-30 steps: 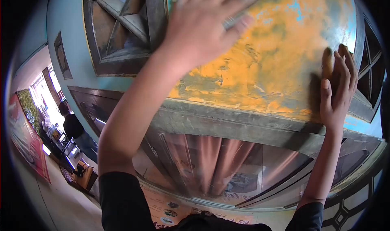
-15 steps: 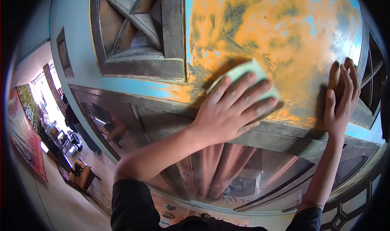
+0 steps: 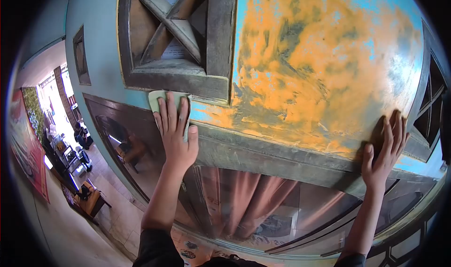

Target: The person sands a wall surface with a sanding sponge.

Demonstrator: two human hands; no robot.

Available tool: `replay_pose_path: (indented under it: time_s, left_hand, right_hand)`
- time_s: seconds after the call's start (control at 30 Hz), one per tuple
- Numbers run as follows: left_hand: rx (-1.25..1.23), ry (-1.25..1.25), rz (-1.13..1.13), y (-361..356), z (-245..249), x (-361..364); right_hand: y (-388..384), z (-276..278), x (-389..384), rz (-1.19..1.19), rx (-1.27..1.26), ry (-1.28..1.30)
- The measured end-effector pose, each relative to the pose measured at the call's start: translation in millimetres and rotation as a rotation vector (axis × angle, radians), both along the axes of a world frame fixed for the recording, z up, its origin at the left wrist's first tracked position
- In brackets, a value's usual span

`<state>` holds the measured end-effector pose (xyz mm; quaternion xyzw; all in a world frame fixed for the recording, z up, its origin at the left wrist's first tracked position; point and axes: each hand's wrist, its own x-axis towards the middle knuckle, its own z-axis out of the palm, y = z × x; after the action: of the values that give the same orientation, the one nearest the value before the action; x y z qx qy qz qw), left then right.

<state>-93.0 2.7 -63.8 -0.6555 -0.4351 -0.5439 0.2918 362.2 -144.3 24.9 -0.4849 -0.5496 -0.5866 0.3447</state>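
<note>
My left hand (image 3: 176, 135) presses a pale green sheet of sandpaper (image 3: 157, 98) flat against the narrow blue strip of wall just under the wooden vent frame. Its fingers lie stretched over the sheet, the thumb at the right side. My right hand (image 3: 387, 147) rests with fingers extended on the lower right part of the patchy orange wall panel (image 3: 319, 79), holding nothing. Orange, blue and dark grey patches cover that panel.
A wooden vent with crossed slats (image 3: 171, 25) stands above my left hand; another vent (image 3: 430, 102) is at the far right. Below run a wooden beam (image 3: 263, 156) and glass with a pinkish curtain (image 3: 244, 196). A person (image 3: 83, 136) is in the passage at left, near a wooden table (image 3: 91, 201).
My left hand has slid the sandpaper left, from the orange panel to the strip under the vent. My right hand sits a little lower in view, and the camera view has shifted.
</note>
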Motion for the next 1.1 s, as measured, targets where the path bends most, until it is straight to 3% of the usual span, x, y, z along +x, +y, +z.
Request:
replay_pose_path:
  time_s: [0.37, 0.63, 0.77, 0.87, 1.1]
  left_hand:
    - [-0.013, -0.048, -0.041, -2.3, 0.7, 5.7]
    - [-0.003, -0.092, -0.119, -6.4, -1.0, 15.1]
    - [-0.042, 0.121, -0.108, -19.6, -20.8, 35.4]
    - [-0.052, 0.070, -0.121, -18.2, 3.1, 20.3]
    - [-0.083, 0.180, -0.091, -25.7, -8.2, 28.6]
  right_hand:
    - [-0.8, -79.5, -20.5, 0.031, -0.167, 0.148]
    - [6.8, -84.7, -28.3, 0.023, -0.103, 0.169]
    - [8.8, -85.2, -28.5, 0.021, -0.088, 0.172]
    - [9.7, -86.2, -29.1, 0.038, -0.091, 0.208]
    - [8.8, -85.2, -30.6, 0.013, -0.091, 0.181]
